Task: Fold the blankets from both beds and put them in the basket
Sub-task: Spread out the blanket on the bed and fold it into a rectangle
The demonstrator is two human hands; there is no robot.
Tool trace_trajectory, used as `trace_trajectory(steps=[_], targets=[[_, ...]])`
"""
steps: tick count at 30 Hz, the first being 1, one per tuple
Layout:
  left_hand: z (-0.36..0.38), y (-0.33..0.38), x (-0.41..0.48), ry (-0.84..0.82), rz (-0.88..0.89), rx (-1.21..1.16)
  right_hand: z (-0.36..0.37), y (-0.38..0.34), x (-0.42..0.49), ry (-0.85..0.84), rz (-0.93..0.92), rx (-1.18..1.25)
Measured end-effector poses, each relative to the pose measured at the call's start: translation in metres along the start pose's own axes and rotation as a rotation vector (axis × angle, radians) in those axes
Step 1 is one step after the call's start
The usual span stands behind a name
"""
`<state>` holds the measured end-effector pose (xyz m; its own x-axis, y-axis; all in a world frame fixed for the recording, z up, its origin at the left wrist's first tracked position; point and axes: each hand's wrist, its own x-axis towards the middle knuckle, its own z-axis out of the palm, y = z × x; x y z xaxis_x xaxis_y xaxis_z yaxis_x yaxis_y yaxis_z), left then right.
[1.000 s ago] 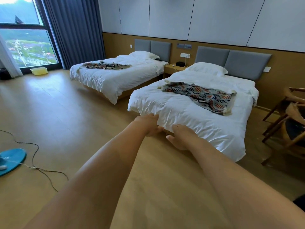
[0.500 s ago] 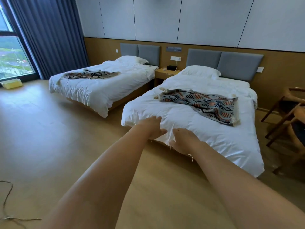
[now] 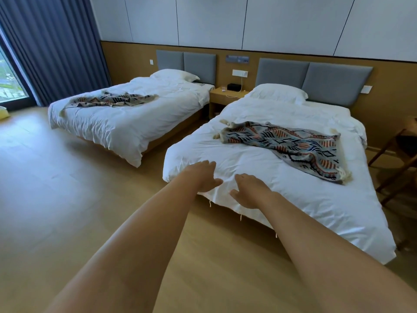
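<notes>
A patterned grey, orange and black blanket [image 3: 291, 147] lies spread and rumpled on the near bed [image 3: 282, 199], towards its right side. A second patterned blanket [image 3: 110, 100] lies bunched on the far bed [image 3: 126, 127]. Both my arms stretch forward. My left hand [image 3: 200, 177] and my right hand [image 3: 250, 190] hang side by side, with relaxed fingers and holding nothing, in front of the near bed's foot corner, well short of the near blanket. No basket is in view.
A wooden nightstand [image 3: 225, 98] stands between the beds. Wooden chairs [image 3: 399, 163] stand at the right edge. Blue curtains [image 3: 52, 46] and a window are at the left. Wooden floor [image 3: 67, 211] stretches in front of both beds.
The view has moved closer to the near bed and turned right; the fan base and cable on the floor left the frame. My hands have loosened slightly from curled to relaxed.
</notes>
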<state>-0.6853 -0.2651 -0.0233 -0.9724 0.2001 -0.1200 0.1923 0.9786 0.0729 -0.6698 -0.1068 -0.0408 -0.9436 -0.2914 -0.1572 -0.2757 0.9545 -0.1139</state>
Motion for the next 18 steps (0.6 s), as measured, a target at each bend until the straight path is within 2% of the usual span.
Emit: trace_trajectory(steps=[18], targets=[[-0.044,-0.119,0.310,-0.027,0.034,0.055,-0.047,0.037,0.337,-0.027,0.028,0.053]])
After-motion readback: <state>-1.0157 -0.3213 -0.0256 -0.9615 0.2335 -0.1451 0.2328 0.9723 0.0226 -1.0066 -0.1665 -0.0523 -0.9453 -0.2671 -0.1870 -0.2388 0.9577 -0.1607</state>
